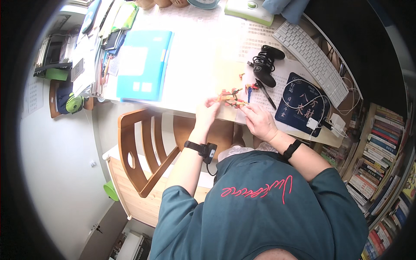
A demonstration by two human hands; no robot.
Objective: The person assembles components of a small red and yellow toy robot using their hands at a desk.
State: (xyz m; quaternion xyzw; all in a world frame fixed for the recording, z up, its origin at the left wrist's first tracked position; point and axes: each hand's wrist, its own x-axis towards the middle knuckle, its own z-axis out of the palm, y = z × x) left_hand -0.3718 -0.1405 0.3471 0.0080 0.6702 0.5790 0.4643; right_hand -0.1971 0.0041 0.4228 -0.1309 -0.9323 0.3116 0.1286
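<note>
Over the table's near edge, a small red and yellow toy figure (232,98) with thin jointed parts is held between my two hands. The fingers of my left hand (206,114) pinch its left end. My right hand (259,120) is closed at its lower right end, with the fingertips partly hidden. Just beyond my right hand lies a small blue and red toy piece (250,89). A tiny orange-red piece (241,76) rests a little farther off. To the right of these is a black pen (265,92).
A black game controller (268,65) wrapped in its cable lies beyond the pen. At right are a navy mat (299,102) with white cables and a white keyboard (310,60). Blue folders (143,65) lie at left. A wooden chair (130,147) stands beside my left arm; bookshelves (381,143) are at right.
</note>
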